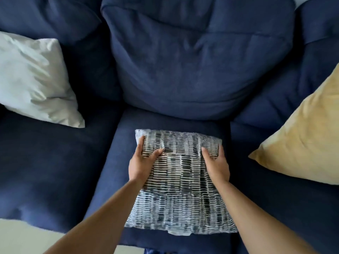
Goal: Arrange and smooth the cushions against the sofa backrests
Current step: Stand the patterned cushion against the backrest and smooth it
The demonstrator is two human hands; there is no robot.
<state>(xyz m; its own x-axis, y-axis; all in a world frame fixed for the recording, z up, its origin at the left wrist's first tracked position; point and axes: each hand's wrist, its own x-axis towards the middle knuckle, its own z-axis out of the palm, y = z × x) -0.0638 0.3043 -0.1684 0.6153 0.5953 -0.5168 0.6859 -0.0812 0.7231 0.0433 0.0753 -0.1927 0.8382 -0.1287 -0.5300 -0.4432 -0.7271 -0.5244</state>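
- On the far left, white cushion (34, 79) is leaning on the navy backrest, looking already placed.
- Left hand (142, 162) is grasping the patterned cushion (180, 184) at its left edge, thumb on top, fingers wrapping the side.
- Patterned cushion is lying on the middle seat (113, 171), short of the centre back cushion (198, 66); probably about to be stood up against it.
- Right hand (217, 165) is clamping the right edge, mirroring, likely for an even lift.
- Yellow cushion (304, 140) is leaning at right.

Striped cushion (180, 187) flat on seat, white cushion (34, 79), yellow cushion (304, 142) leaning
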